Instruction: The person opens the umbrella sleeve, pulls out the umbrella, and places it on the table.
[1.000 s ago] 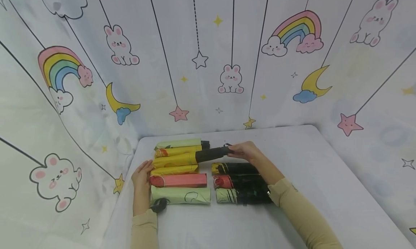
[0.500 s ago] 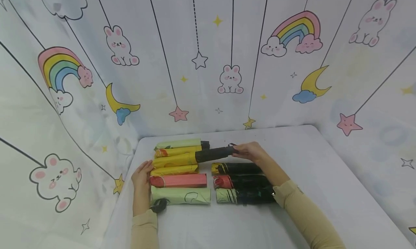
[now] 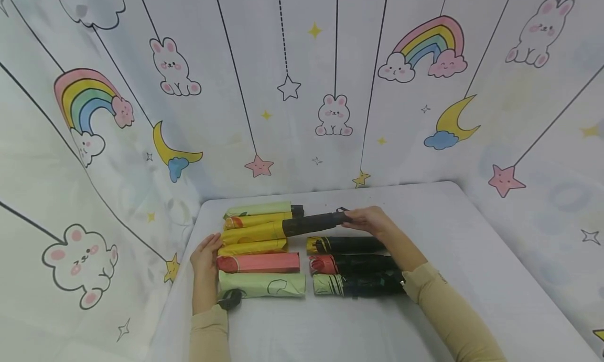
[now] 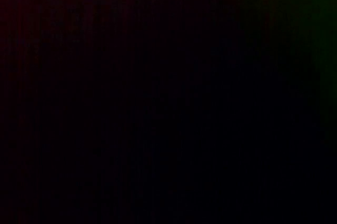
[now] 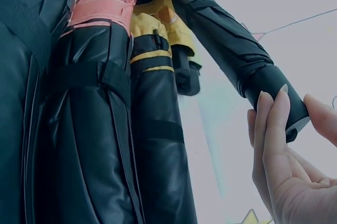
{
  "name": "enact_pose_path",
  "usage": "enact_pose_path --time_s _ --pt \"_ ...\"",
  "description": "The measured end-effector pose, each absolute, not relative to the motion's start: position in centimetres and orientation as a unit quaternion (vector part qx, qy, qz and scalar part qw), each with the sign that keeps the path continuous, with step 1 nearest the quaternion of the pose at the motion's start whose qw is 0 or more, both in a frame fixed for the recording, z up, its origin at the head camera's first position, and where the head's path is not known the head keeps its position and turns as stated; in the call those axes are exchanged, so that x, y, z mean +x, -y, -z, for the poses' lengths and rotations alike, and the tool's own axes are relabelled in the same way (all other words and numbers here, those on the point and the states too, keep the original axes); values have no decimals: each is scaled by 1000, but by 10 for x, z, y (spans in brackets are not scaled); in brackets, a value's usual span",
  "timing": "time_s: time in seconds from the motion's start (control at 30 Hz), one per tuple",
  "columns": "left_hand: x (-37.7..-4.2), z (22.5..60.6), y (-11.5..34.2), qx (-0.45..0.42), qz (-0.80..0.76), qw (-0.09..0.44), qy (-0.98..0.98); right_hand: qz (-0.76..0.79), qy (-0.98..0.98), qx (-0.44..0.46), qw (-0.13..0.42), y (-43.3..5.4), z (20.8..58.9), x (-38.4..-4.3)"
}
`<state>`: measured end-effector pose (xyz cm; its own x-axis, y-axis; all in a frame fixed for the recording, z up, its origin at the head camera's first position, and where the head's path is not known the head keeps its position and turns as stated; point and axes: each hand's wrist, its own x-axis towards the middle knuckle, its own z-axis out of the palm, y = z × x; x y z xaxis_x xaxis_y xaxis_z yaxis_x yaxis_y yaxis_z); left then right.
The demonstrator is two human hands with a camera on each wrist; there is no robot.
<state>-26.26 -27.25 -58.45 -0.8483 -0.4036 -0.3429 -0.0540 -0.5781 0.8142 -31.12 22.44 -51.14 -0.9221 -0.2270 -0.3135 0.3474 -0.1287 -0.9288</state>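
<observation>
The umbrella [image 3: 309, 224] was aimed at the table's [image 3: 448, 215] right edge, black end pinched by the right hand [image 3: 370, 220]; grip by the left hand [image 3: 205, 251] was not discernible.

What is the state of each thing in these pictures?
Held umbrella: folded, partly inside yellow cover
Yellow cover: around that umbrella's left part
Right hand: pinching that umbrella's right end
Left hand: at the cover's left end, grip unclear
Three other umbrellas: folded, lying side by side
Two other yellow covers: lying
Pink cover: lying
Near light green cover: lying
Far light green cover: lying, black end protruding
</observation>
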Motion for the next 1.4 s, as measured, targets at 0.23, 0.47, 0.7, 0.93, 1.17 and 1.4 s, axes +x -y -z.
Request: enact_pose_path --time_s 0.23,0.47,0.7,0.93,1.17,1.4 --pt "-264 584 271 253 854 109 440 747 -637 39 187 -234 511 -311" --pt "-263 586 272 257 857 110 433 756 -625 44 188 -241 512 -311" --pt "-263 585 272 256 858 105 432 762 -619 43 186 -250 514 -310" --pt "-264 587 272 255 859 103 432 765 -617 46 180 -259 514 -307" --pt "-264 589 273 258 861 102 426 762 -621 40 178 -273 515 -303" --pt "-263 588 273 256 859 97 433 770 -613 40 170 -284 517 -300"
